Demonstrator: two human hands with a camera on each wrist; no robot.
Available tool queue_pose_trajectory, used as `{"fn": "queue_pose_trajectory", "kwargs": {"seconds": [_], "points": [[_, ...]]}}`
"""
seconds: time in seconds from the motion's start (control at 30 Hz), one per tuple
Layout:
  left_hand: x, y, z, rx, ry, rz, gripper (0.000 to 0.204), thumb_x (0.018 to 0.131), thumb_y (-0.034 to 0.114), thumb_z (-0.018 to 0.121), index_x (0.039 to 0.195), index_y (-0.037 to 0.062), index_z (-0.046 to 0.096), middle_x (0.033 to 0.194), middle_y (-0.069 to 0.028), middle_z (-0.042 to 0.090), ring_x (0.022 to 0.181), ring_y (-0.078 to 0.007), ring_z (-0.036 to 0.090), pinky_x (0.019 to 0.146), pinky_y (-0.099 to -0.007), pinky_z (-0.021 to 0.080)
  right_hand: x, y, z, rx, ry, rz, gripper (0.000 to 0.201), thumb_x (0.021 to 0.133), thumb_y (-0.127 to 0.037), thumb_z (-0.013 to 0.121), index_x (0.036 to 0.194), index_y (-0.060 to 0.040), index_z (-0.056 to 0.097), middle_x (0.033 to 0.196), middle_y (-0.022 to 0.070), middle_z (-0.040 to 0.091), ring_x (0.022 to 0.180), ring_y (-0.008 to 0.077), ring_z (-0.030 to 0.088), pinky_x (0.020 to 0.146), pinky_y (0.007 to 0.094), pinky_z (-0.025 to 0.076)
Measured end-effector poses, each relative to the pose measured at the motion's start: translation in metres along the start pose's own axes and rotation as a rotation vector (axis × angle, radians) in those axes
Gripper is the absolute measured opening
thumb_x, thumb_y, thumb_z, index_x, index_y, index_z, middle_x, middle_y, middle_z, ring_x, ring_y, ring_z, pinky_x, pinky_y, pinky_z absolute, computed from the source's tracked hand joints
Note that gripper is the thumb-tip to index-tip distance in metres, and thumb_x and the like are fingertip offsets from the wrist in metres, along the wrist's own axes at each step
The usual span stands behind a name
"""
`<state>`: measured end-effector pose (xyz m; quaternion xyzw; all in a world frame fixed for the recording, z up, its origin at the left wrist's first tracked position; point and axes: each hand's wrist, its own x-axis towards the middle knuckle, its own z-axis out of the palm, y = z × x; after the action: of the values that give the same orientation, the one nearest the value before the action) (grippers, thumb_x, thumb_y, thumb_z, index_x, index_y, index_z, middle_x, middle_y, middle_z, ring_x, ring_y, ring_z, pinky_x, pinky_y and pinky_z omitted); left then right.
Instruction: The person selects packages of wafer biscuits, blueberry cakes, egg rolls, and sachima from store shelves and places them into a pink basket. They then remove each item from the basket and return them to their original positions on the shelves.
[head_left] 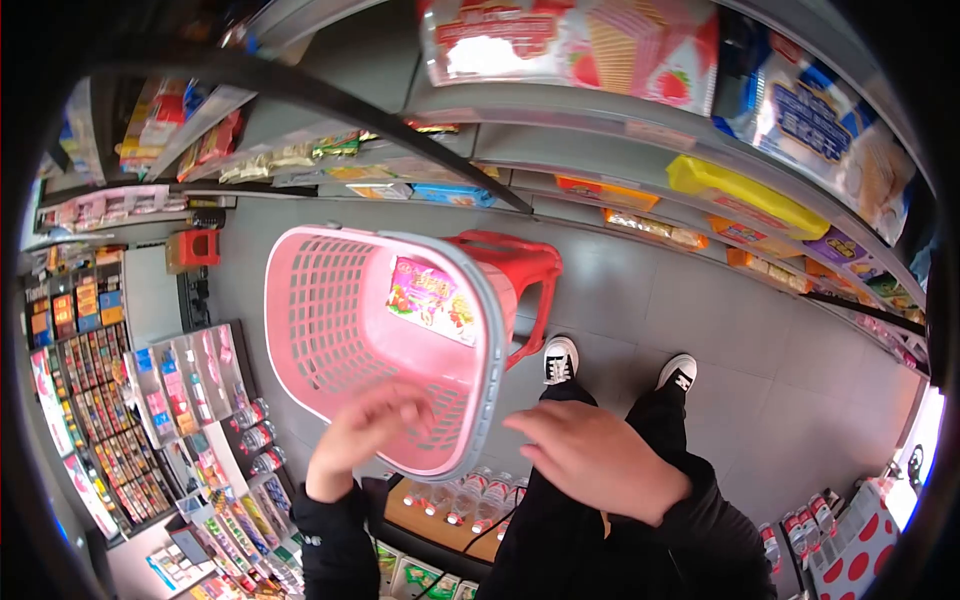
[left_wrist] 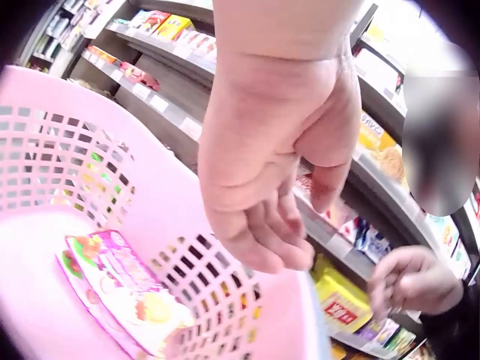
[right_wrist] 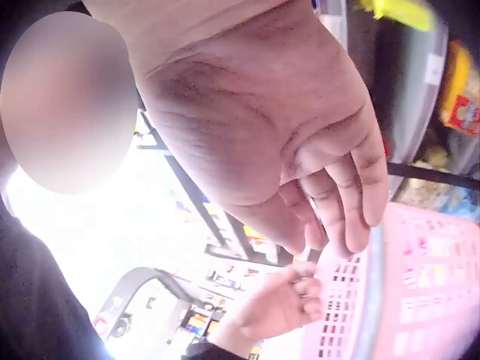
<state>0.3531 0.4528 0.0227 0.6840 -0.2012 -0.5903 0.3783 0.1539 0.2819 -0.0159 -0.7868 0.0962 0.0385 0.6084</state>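
Observation:
A pink plastic shopping basket (head_left: pixel 330 385) with a grey rim handle (head_left: pixel 494 330) stands in front of the person. Inside it lies a purple-and-white printed snack pack (head_left: pixel 432 300), also visible in the left wrist view (left_wrist: pixel 124 292). The left hand (head_left: pixel 375 425) hovers over the basket's near side, its fingers loosely bent and nothing in them. To the right of the basket is the right hand (head_left: pixel 600 460), fingers relaxed and apart from the handle in the head view. Its palm (right_wrist: pixel 247 127) shows bare in the right wrist view.
A red plastic stool (head_left: pixel 535 300) stands behind and under the basket. Shelves of packaged snacks (head_left: pixel 750 195) run along the far side. Bottled water (head_left: pixel 478 500) sits at the near side, and display racks (head_left: pixel 185 385) stand at left. Grey floor tiles (head_left: pixel 610 285) surround the shoes.

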Motion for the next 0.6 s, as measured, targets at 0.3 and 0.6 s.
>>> {"fn": "queue_pose_trajectory", "kwargs": {"seconds": [0.3,0.6], "points": [[0.065,-0.109,-0.125,0.41,0.455,-0.079,0.036,0.078,0.013,0.056,0.11,-0.0013,0.045,0.092,-0.0102,0.056,0.08,-0.0155,0.056,0.07,-0.0273,0.045,0.152,-0.046,0.076,-0.4,-0.055,-0.273,0.021,0.068,-0.005,0.053,0.087,0.0033,0.054,0.08,0.0151,0.054,0.075,0.0292,0.055,0.065,0.0354,0.046],[0.141,-0.154,-0.149,0.211,0.523,-0.086,0.049,0.077,0.019,0.058,0.115,-0.0057,0.04,0.096,-0.0142,0.056,0.084,-0.0181,0.055,0.069,-0.0271,0.044,0.251,0.026,0.122,-0.567,0.07,0.201,0.028,0.072,-0.009,0.052,0.097,0.0051,0.051,0.099,0.0193,0.053,0.094,0.0321,0.053,0.075,0.0375,0.045]]}}
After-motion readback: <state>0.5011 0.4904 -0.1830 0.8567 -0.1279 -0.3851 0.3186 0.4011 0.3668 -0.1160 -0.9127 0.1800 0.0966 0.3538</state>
